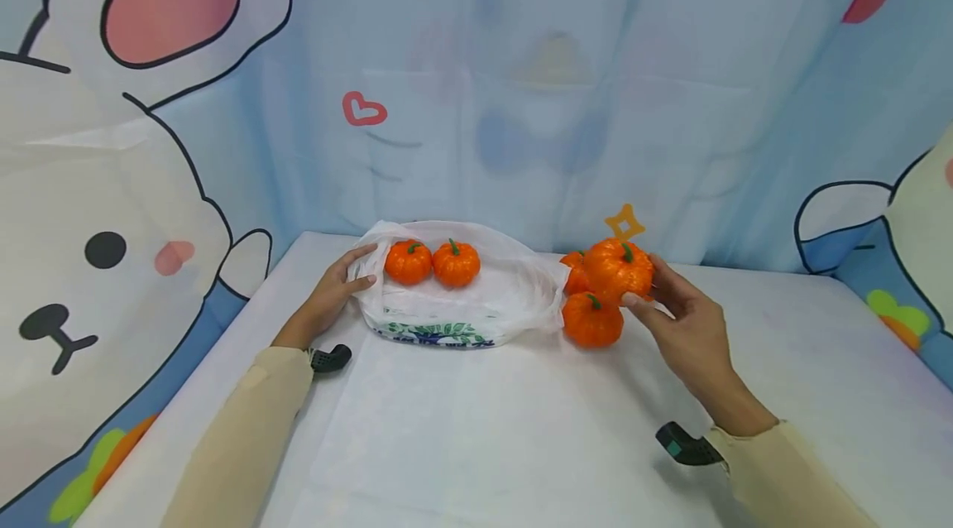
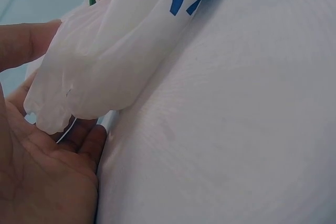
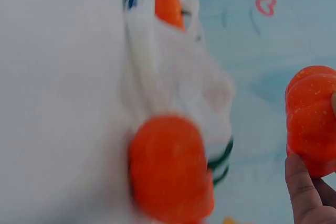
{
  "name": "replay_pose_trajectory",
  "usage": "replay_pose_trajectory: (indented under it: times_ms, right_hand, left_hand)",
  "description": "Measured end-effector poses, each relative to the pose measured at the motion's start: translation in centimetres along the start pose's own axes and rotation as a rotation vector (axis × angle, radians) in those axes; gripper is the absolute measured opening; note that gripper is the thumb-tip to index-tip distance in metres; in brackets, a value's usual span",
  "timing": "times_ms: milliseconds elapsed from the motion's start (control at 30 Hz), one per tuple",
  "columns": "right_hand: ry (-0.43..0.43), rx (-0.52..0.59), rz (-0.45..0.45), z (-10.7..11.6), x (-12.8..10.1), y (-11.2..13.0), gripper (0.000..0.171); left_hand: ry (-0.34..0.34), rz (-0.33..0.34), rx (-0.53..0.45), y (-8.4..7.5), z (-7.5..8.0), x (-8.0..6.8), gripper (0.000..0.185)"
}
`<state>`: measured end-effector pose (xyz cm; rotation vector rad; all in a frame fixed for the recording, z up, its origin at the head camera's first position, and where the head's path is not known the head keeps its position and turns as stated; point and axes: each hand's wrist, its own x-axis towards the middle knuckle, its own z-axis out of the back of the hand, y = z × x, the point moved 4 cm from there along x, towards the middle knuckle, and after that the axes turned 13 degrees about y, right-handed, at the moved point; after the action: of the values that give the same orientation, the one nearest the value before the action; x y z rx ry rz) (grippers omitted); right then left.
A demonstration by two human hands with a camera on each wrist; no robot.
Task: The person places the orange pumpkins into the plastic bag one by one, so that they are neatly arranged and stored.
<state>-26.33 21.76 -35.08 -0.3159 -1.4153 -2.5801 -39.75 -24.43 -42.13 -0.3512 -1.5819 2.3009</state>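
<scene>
My right hand (image 1: 692, 338) grips a small orange pumpkin (image 1: 614, 267) with a green stem, lifted above the table. Just below and left of it, another pumpkin (image 1: 593, 321) stands on the table, and a third pumpkin (image 1: 575, 271) is partly hidden behind the held one. On the left, my left hand (image 1: 328, 300) holds the side of a white plastic bag (image 1: 521, 288) between thumb and fingers. Two pumpkins (image 1: 457, 263) lie in the bag's opening. In the left wrist view the crumpled bag edge (image 2: 79, 87) sits between the thumb and fingers.
A white cloth covers the table (image 1: 462, 429). Behind it hangs a light blue curtain (image 1: 521, 139) with cartoon animals. Green and blue print (image 1: 435, 334) runs along the bag's front. Dark camera mounts (image 1: 688, 445) sit on both wrists.
</scene>
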Motion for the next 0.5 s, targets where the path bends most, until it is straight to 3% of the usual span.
replay_pose_trajectory:
  times_ms: [100, 267, 500]
  right_hand:
    - [0.072, 0.102, 0.033, -2.1, 1.4, 2.2, 0.071]
    - [0.202, 0.241, 0.003, -6.6, 4.2, 4.5, 0.074]
    - [0.186, 0.096, -0.123, -11.9, 7.3, 4.2, 0.069]
  left_hand:
    - [-0.006, -0.004, -0.002, -0.2, 0.1, 0.1, 0.063]
    - [-0.011, -0.007, -0.014, -0.4, 0.3, -0.1, 0.063]
    - [0.004, -0.026, -0.058, -0.1, 0.0, 0.3, 0.063]
